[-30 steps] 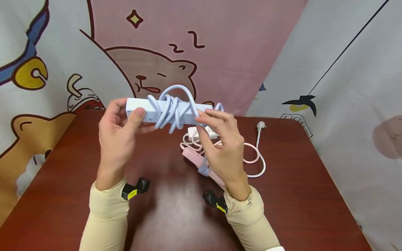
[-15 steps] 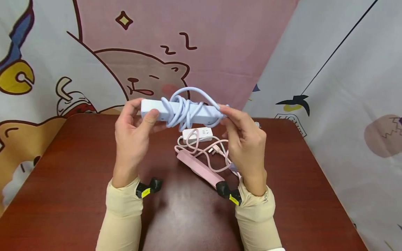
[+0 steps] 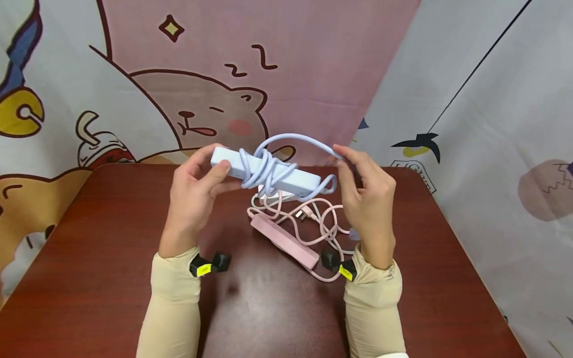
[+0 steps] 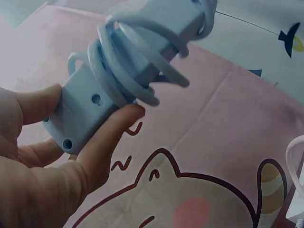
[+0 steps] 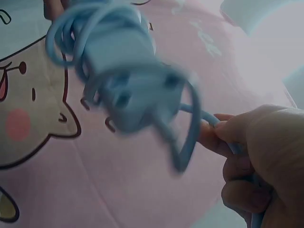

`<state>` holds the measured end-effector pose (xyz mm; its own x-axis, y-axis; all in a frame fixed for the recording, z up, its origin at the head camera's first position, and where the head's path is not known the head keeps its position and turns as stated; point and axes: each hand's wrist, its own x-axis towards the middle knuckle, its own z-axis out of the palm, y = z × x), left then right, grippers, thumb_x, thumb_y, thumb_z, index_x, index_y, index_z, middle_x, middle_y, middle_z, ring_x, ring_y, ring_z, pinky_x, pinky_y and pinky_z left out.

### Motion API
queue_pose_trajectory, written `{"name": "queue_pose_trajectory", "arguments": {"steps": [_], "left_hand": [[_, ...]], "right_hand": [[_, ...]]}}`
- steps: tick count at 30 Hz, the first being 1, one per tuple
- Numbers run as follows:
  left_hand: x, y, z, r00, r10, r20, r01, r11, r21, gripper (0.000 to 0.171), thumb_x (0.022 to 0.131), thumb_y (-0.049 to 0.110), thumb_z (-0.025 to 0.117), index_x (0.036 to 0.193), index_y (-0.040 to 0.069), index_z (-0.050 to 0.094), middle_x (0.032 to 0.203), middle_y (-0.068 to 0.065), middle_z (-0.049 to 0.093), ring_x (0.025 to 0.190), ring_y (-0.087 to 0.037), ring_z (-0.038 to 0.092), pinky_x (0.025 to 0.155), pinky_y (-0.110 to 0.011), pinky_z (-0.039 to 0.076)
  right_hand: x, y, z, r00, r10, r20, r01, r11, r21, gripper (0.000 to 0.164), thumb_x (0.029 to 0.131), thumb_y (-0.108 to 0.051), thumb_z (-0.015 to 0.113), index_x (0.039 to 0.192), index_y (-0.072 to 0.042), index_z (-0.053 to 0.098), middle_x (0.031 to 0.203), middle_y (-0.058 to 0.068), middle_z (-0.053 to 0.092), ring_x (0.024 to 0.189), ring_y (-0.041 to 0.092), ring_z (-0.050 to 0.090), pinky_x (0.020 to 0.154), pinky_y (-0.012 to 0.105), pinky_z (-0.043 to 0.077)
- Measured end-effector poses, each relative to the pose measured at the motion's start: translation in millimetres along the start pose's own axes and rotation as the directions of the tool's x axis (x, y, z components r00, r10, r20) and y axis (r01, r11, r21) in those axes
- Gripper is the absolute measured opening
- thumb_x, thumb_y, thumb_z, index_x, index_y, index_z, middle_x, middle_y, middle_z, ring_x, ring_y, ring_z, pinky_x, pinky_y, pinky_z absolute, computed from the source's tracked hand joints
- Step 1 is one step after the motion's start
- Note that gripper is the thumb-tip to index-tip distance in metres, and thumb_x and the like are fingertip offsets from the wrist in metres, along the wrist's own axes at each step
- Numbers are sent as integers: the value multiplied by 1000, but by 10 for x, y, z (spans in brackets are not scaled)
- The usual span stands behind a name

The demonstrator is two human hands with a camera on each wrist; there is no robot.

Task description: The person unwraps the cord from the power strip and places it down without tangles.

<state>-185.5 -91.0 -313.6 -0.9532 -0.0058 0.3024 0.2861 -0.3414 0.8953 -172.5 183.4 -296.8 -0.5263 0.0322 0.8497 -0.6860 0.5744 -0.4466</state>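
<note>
A pale blue power strip (image 3: 304,182) is held up over the table, its right end tilted down, with its own cord (image 3: 264,166) wrapped several times round the middle. My left hand (image 3: 192,199) grips the strip's left end between thumb and fingers. In the left wrist view the strip's underside (image 4: 78,114) shows screw holes. My right hand (image 3: 369,209) pinches a free length of the cord, which arcs from the wraps to its fingertips. In the right wrist view the cord (image 5: 192,109) runs down through the curled fingers. A blue plug (image 3: 354,234) hangs low beside the right wrist.
Below on the dark red table (image 3: 268,318) lie a pink power strip (image 3: 284,240) with a looped pink cord and plug (image 3: 306,213), and a white power strip (image 3: 286,196) partly hidden behind the blue one. A patterned curtain (image 3: 313,74) hangs behind the table.
My right hand has moved right and away from the strip, drawing out a longer arc of cord. The strip has shifted right and its right end has dipped.
</note>
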Motion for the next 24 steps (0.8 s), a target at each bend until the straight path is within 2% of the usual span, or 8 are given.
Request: {"name": "queue_pose_trajectory", "arguments": {"steps": [3, 9, 13, 17, 21, 24], "left_hand": [[3, -1, -51, 999, -17, 40, 20, 997, -69, 22, 100, -1, 60, 119, 7, 67, 103, -4, 68, 83, -16, 73, 75, -38, 65], [20, -10, -115, 995, -65, 80, 72, 993, -97, 21, 101, 0, 57, 118, 8, 67, 104, -4, 68, 87, -15, 71, 77, -38, 64], [34, -19, -132, 993, -91, 76, 97, 992, -83, 22, 102, -1, 55, 117, 9, 67, 105, -3, 67, 89, -14, 71, 82, -37, 64], [49, -36, -151, 993, -102, 56, 106, 992, -68, 20, 101, 0, 57, 118, 7, 66, 105, -2, 68, 90, -14, 70, 83, -36, 64], [61, -46, -176, 993, -114, 37, 117, 989, -95, 18, 101, 3, 60, 117, 7, 66, 105, -1, 69, 90, -14, 70, 84, -35, 63], [69, -45, -197, 992, -119, 34, 123, 983, -138, 17, 101, 5, 59, 116, 9, 68, 106, -2, 70, 88, -14, 71, 85, -35, 63]], "right_hand": [[1, 69, -30, 999, 16, 30, -17, 1000, 19, 21, 99, -4, 64, 116, -1, 75, 92, 15, 76, 84, 8, 68, 75, 9, 47], [-23, 227, -74, 994, 65, 88, -67, 998, 18, 20, 99, -7, 66, 116, -3, 76, 90, 14, 75, 79, -1, 61, 63, 7, 43], [-46, 329, -72, 987, 96, 133, -99, 995, 20, 20, 97, -7, 67, 115, -4, 76, 88, 12, 74, 75, -2, 58, 63, 8, 43], [-71, 404, -52, 978, 119, 169, -120, 993, -2, 18, 96, -8, 70, 113, -6, 78, 90, 10, 74, 70, 3, 53, 63, 12, 41], [-101, 469, -25, 968, 147, 204, -142, 989, -38, 17, 96, -11, 71, 111, -9, 79, 90, 8, 74, 68, 6, 51, 62, 14, 39], [-122, 514, -7, 959, 172, 224, -164, 985, -53, 16, 95, -9, 72, 109, -9, 79, 83, 7, 70, 66, 7, 48, 60, 15, 37]]}}
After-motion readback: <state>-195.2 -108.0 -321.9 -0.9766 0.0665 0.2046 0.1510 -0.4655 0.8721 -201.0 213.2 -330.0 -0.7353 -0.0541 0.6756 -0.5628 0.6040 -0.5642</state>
